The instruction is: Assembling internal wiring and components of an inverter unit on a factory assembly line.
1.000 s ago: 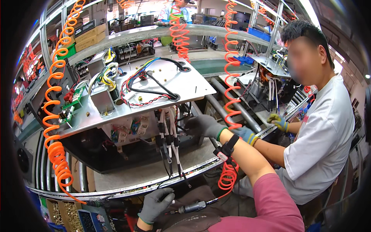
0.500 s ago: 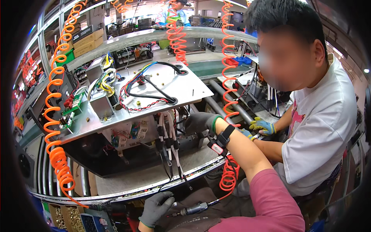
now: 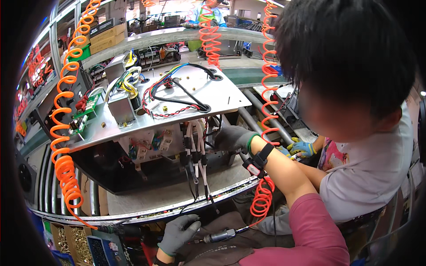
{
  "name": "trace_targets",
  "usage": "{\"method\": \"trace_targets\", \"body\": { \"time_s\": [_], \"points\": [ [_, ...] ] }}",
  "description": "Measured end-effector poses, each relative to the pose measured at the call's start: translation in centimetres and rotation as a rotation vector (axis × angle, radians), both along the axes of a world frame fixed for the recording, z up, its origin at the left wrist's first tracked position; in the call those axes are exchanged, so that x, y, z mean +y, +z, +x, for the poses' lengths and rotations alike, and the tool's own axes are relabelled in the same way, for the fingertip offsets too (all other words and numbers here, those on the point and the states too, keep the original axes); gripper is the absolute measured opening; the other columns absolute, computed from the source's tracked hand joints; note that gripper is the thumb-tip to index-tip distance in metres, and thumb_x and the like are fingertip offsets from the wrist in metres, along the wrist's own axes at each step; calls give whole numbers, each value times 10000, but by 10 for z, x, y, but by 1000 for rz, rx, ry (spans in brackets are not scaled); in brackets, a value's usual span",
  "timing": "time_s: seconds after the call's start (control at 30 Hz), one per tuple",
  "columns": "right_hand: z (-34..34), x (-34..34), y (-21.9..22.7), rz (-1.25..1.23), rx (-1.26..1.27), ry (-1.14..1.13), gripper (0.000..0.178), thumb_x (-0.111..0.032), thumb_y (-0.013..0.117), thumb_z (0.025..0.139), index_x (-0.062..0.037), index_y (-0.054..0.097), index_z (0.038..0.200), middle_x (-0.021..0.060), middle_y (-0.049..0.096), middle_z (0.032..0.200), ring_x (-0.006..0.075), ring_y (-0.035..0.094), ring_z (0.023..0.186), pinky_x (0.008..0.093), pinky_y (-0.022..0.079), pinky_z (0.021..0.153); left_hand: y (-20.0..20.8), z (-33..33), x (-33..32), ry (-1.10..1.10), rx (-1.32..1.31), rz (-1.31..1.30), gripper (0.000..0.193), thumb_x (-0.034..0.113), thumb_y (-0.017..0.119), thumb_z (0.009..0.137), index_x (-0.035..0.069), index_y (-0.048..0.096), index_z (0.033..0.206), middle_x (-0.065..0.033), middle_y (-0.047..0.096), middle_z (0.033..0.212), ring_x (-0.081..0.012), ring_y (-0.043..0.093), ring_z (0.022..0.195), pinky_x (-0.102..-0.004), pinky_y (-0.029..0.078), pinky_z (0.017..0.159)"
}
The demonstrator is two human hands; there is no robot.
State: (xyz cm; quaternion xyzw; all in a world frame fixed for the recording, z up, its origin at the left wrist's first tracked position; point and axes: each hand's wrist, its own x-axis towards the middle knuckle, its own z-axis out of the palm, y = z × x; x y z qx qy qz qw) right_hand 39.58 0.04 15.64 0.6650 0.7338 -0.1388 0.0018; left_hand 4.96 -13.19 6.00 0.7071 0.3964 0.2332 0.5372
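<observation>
My left hand [image 3: 178, 234], in a grey glove, hangs low above my lap with its thumb and fingers apart; nothing shows between them. Just right of it an air screwdriver [image 3: 220, 236] with a silver body lies across my dark apron, joined to an orange coiled hose [image 3: 262, 199]. My right hand [image 3: 237, 138], also gloved, reaches under the right front of a metal panel [image 3: 177, 99] beside a hanging bundle of black and white cables [image 3: 195, 153]. Its fingertips are hidden there. The panel carries wires, a metal box [image 3: 120, 110] and a green circuit board [image 3: 91, 106].
At my right sits a co-worker with gloved hands [image 3: 302, 148] close to my forearm. An orange coiled hose [image 3: 66, 164] hangs at left. Bins of screws [image 3: 80, 246] stand lower left. Conveyor rollers [image 3: 94, 199] and a metal rail [image 3: 146, 215] run beneath the unit.
My view has shifted slightly. The co-worker's head has leaned down and nearer. My left hand has risen a little, and my right hand remains under the panel.
</observation>
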Motion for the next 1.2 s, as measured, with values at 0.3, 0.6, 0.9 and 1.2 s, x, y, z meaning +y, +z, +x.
{"method": "trace_targets", "body": {
  "time_s": [0.3, 0.6, 0.9, 1.2],
  "points": [
    [-1, -3, 3, 25, 133, -49, 258, -313, 634, 818, -212, 756, 1022, 121, 716, 970, 305, 675, 932, 412, 513, 824, 2, -11, 1, 21, -34, -18, 313, 206, 710, 861, 12, 699, 1106, -108, 722, 995, -134, 673, 864, -268, 530, 780],
    [-1, 0, -12, 163, 4, -43, 248, -396, 570, 883, -233, 726, 987, 114, 697, 928, 341, 651, 867, 456, 483, 777, -8, -22, -1, 51, -71, -49, 311, 219, 716, 862, 19, 704, 1100, -109, 724, 1004, -131, 683, 843, -265, 543, 759],
    [-26, 4, -15, 165, -130, -147, 346, -459, 553, 856, -181, 735, 949, 107, 712, 922, 331, 672, 883, 441, 517, 784, -9, -25, -4, 42, -94, 10, 317, 227, 721, 861, 30, 704, 1108, -118, 724, 1033, -154, 692, 887, -278, 543, 787],
    [-34, -5, -12, 235, -75, -238, 381, -462, 501, 892, -199, 712, 1070, 125, 709, 985, 327, 674, 935, 452, 523, 817, 14, -26, 4, 45, -121, -20, 317, 214, 715, 873, 12, 694, 1117, -113, 721, 1030, -152, 677, 914, -286, 527, 824]
  ]
}}
